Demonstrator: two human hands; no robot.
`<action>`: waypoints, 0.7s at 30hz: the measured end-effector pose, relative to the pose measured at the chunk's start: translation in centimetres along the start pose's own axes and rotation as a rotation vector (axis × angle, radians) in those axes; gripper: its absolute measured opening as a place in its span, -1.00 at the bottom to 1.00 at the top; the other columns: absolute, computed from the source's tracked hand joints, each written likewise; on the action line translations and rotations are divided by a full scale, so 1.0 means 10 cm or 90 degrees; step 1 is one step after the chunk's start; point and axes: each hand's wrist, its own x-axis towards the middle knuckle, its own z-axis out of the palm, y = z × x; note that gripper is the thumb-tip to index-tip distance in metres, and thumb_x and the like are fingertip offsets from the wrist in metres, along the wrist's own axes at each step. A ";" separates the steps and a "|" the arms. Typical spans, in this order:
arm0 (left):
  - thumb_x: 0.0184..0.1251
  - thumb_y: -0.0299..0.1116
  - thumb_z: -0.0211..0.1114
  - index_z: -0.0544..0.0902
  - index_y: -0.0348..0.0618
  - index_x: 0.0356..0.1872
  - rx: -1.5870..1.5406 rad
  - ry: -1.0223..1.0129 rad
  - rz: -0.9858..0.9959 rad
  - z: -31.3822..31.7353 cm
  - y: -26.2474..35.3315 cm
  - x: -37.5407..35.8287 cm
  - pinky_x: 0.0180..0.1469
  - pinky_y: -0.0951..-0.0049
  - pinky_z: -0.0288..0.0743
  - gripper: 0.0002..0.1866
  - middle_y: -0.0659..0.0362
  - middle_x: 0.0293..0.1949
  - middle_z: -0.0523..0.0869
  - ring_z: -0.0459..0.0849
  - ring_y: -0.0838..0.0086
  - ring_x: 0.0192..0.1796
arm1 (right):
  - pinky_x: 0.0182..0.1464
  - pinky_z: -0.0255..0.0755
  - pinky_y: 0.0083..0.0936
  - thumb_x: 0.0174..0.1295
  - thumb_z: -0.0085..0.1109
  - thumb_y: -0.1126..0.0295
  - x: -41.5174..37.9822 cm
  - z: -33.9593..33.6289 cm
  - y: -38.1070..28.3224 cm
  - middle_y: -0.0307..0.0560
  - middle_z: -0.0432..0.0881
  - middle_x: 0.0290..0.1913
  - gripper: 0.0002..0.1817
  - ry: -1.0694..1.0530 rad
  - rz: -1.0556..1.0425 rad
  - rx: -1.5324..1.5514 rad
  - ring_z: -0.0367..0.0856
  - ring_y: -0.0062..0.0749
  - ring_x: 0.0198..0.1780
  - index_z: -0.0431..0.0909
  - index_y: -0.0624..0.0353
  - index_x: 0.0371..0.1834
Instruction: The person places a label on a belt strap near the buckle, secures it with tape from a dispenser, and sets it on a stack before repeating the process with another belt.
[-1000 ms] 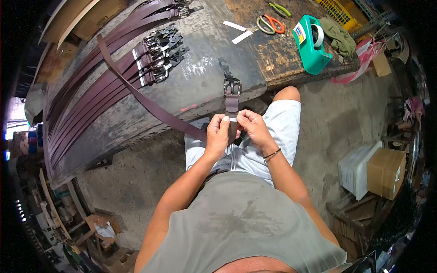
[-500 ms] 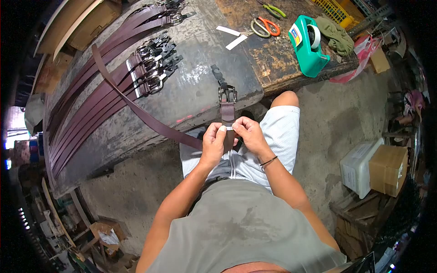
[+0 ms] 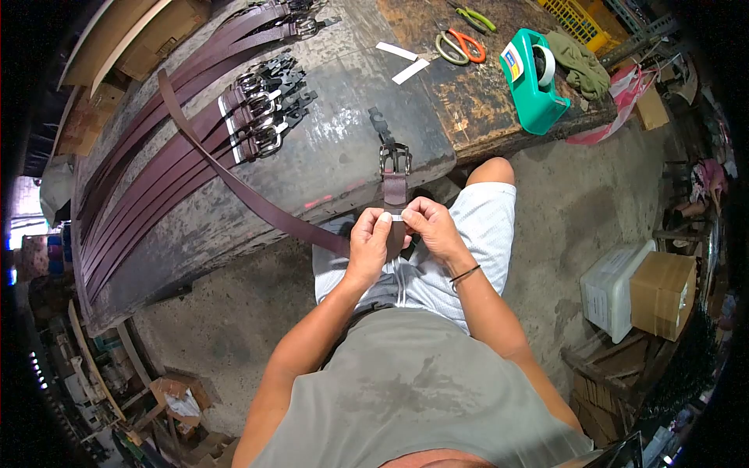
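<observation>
Now both your hands are pinched shut on the brown belt (image 3: pixel 395 191) just below its buckle (image 3: pixel 395 158), at the desk (image 3: pixel 343 148) edge above your lap: your left hand (image 3: pixel 370 243) and right hand (image 3: pixel 435 228) press a small white strip (image 3: pixel 395 216) across the strap, so keep it square and smooth it flat with your thumbs. Mind the strap's long tail trailing left across the desk toward the row of finished belts (image 3: pixel 195 140); the tape dispenser (image 3: pixel 533 78), scissors (image 3: pixel 455 47) and spare white strips (image 3: pixel 403 62) lie well apart up top.

Dark brown belt (image 3: pixel 234 175), white strip (image 3: pixel 393 216), teal tape dispenser (image 3: pixel 532 82), orange-handled scissors (image 3: pixel 460 47).
</observation>
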 end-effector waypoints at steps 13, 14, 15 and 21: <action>0.45 -0.26 0.06 0.38 -0.12 -0.23 -0.058 -0.007 -0.028 -0.02 -0.02 0.02 -0.33 0.39 0.65 -0.84 0.10 -0.38 0.65 0.70 0.43 -0.41 | -0.40 0.39 -0.69 0.30 0.16 0.32 -0.01 0.00 0.02 -0.32 0.51 -0.48 -0.81 0.013 -0.007 -0.007 0.44 -0.71 -0.46 0.48 0.20 -0.35; 0.45 -0.26 0.06 0.38 -0.12 -0.22 -0.072 -0.009 -0.044 -0.02 -0.01 0.03 -0.32 0.38 0.66 -0.84 0.10 -0.38 0.66 0.70 0.42 -0.41 | -0.38 0.39 -0.69 0.30 0.15 0.33 -0.02 0.01 -0.01 -0.33 0.51 -0.48 -0.82 0.016 0.017 0.026 0.44 -0.71 -0.45 0.48 0.21 -0.35; 0.45 -0.26 0.06 0.38 -0.12 -0.22 -0.086 -0.011 -0.059 -0.02 0.00 0.03 -0.31 0.37 0.66 -0.84 0.09 -0.38 0.66 0.71 0.41 -0.40 | -0.38 0.39 -0.69 0.30 0.15 0.33 -0.03 0.02 -0.03 -0.33 0.51 -0.48 -0.82 0.016 0.017 0.026 0.44 -0.71 -0.45 0.48 0.21 -0.35; 0.47 -0.28 0.03 0.42 -0.16 -0.25 -0.092 -0.003 -0.045 0.04 0.05 0.00 -0.34 0.48 0.64 -0.83 0.11 -0.37 0.67 0.69 0.49 -0.41 | -0.43 0.43 -0.67 0.31 0.14 0.34 -0.03 -0.03 0.04 -0.30 0.52 -0.47 -0.84 0.022 -0.022 -0.012 0.47 -0.68 -0.48 0.49 0.22 -0.31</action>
